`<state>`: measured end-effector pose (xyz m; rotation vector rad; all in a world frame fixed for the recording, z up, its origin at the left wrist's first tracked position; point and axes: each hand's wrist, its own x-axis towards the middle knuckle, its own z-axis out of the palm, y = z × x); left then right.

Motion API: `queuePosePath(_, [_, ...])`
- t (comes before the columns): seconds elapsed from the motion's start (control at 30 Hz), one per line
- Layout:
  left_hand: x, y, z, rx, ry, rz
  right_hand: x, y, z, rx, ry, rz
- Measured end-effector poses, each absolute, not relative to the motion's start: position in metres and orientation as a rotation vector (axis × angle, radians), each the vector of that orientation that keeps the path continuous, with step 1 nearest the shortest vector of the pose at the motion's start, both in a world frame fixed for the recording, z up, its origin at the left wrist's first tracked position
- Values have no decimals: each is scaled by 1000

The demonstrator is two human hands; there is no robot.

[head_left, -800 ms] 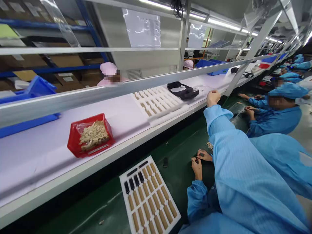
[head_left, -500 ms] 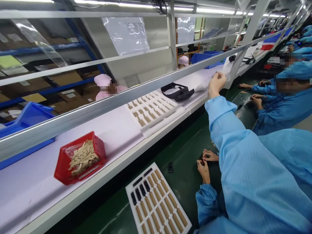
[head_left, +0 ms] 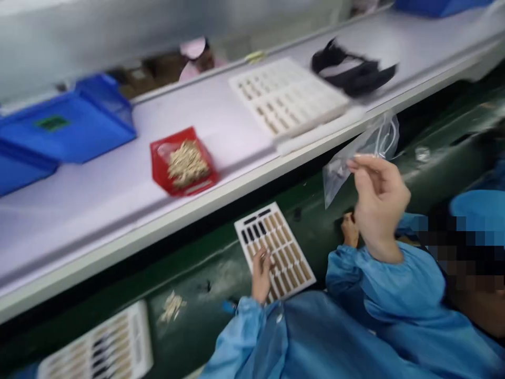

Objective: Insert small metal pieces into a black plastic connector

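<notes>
My right hand (head_left: 379, 202) is raised over the green bench and pinches the top of a clear plastic bag (head_left: 355, 158) that hangs from its fingers. My left hand (head_left: 261, 272) lies with fingers stretched on the near edge of a white foam tray (head_left: 276, 250). The tray's slots hold tan strips and a few black parts. A co-worker's hand (head_left: 349, 230) shows just behind my right wrist.
On the white conveyor stand a red bin of tan pieces (head_left: 183, 163), a white slotted tray (head_left: 288, 97), a black headset-like part (head_left: 351, 68) and blue bins (head_left: 67, 123). A second foam tray (head_left: 94, 345) and loose tan pieces (head_left: 171, 306) lie at the lower left. The picture is smeared by motion.
My right hand has come back from the conveyor with the clear bag. The view has swung down and left, and my left hand now shows on the foam tray.
</notes>
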<state>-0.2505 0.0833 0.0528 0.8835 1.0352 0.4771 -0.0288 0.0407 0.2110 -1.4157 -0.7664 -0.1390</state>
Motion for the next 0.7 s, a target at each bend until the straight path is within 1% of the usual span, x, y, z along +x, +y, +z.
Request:
queuePosePath(0.07, [-275,83,47,748,1065,490,-61,17,202,-1468,-861,221])
queuePosePath(0.13, [-280,86,40,615,992,439,-85,1,190,-1482,-932,525])
queuePosePath(0.2, [-279,91,31,392,785,411,-107,-13,175,-1486,-973,753])
queuePosePath(0.23, [-280,92,27,338,788,429,-117,-19,168,-1492,-978,835])
queuePosePath(0.33, [-295,90,17,342,955,491,-139,-35,150,-1473,-882,1026])
queuePosePath(0.4, [-310,85,12,408,1020,530,-147,-39,138,-1441,-673,1124])
queuePosePath(0.5, [-329,78,8,485,983,524,-153,-40,114,-1419,-247,1130])
queuePosePath(0.57, [-336,76,8,512,944,502,-157,-41,96,-1410,-57,1113])
queuePosePath(0.63, [-340,75,9,523,909,467,-160,-44,80,-1416,-25,1212])
queuePosePath(0.7, [-342,74,10,544,861,399,-162,-49,70,-1489,-151,1338])
